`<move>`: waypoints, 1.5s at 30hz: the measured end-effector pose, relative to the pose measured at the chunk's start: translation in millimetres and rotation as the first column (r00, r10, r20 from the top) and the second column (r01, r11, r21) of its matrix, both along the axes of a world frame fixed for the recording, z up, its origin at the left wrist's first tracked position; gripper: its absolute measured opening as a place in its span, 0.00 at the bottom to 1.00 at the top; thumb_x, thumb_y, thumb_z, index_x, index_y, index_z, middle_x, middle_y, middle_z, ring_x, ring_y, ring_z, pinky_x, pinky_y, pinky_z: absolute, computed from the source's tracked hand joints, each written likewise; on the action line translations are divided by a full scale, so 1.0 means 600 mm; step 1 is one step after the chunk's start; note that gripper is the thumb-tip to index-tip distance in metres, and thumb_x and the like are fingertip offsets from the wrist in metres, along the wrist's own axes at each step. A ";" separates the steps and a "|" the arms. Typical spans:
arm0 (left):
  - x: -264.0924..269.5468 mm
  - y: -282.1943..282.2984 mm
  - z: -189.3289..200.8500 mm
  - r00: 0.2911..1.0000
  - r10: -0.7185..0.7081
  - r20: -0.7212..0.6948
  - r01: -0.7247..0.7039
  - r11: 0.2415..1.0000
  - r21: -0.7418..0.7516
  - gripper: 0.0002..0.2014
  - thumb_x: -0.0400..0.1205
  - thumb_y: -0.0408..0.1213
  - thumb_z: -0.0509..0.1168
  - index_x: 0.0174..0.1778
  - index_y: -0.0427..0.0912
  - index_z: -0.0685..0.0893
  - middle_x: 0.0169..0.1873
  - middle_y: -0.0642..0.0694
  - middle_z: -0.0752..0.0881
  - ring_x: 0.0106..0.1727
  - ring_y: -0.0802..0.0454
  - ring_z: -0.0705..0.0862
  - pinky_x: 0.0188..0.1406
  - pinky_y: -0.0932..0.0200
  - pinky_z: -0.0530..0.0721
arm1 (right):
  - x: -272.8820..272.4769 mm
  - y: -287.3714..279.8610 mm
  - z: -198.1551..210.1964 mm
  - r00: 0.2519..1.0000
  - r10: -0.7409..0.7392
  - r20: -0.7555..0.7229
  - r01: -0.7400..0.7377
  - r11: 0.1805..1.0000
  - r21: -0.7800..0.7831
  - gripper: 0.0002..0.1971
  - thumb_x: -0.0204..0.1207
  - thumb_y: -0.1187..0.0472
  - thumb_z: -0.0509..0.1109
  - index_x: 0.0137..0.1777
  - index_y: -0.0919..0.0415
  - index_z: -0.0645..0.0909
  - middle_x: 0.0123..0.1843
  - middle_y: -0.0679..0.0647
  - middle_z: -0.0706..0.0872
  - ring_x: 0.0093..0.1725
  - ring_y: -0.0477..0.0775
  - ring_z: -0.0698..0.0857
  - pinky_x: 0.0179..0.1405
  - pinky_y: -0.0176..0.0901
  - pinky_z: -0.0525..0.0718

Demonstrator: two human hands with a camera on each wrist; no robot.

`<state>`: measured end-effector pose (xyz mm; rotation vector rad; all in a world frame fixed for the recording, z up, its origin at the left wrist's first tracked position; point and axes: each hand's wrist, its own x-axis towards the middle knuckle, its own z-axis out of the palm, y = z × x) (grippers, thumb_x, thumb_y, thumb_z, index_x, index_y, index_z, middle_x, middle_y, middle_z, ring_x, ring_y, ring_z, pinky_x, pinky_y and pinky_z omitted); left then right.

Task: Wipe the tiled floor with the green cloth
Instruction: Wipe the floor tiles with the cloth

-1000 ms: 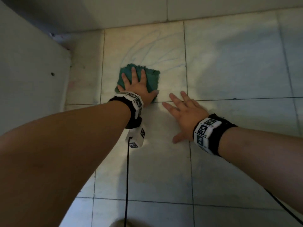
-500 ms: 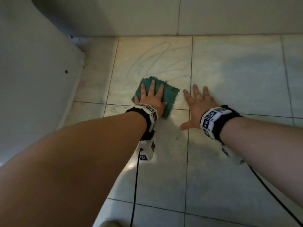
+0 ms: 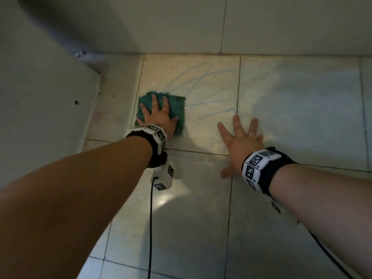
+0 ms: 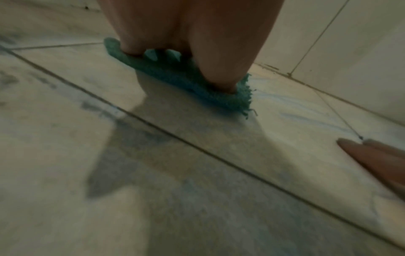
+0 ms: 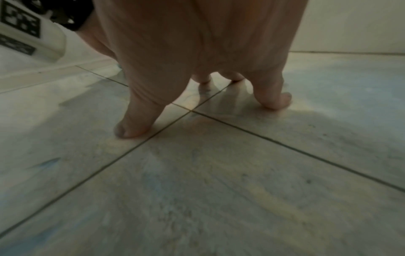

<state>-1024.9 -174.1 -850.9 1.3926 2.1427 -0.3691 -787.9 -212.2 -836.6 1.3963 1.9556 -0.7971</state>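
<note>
On the far-left tile near the wall corner lies the green cloth (image 3: 177, 109), pressed flat under the left hand (image 3: 159, 119), fingers straight and spread. Just right of it, blue scribbles (image 3: 209, 101) mark the tiled floor (image 3: 191, 228). Farther right, the right hand (image 3: 239, 143) rests splayed on bare tile, holding nothing.

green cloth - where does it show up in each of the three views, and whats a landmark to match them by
Head: green cloth lies left of centre on the floor, flat under the left hand.
Left wrist: upper middle, pressed under the fingers, frayed edge to the right.
Right wrist: the cloth is not clearly in it; only the right hand propped on tile.
Shared landmark: the blue scribble beside the cloth, also seen in the left wrist view.
</note>
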 end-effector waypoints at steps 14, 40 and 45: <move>0.208 -0.018 -0.007 0.869 -0.489 0.079 0.489 0.872 0.014 0.39 0.87 0.59 0.55 0.86 0.59 0.37 0.84 0.51 0.29 0.84 0.34 0.29 0.81 0.26 0.38 | 0.079 0.044 0.009 0.977 -0.179 0.113 0.175 0.984 0.045 0.81 0.51 0.34 0.87 0.83 0.46 0.22 0.83 0.58 0.18 0.82 0.77 0.26 0.77 0.82 0.57; 0.192 0.118 -0.007 0.909 -0.406 0.093 0.399 0.913 0.086 0.38 0.85 0.62 0.55 0.86 0.62 0.40 0.85 0.52 0.32 0.84 0.34 0.31 0.82 0.31 0.38 | 0.088 0.057 0.009 0.987 -0.134 0.088 0.138 0.989 -0.044 0.77 0.55 0.34 0.85 0.81 0.41 0.20 0.80 0.57 0.14 0.79 0.79 0.23 0.77 0.82 0.54; 0.092 0.141 -0.011 0.999 -0.051 0.005 0.051 0.996 0.067 0.38 0.86 0.63 0.53 0.87 0.61 0.40 0.86 0.52 0.33 0.85 0.34 0.34 0.82 0.30 0.42 | 0.091 0.056 0.011 0.989 -0.120 0.085 0.125 0.991 -0.054 0.77 0.56 0.32 0.84 0.81 0.43 0.19 0.80 0.60 0.14 0.79 0.82 0.25 0.76 0.84 0.56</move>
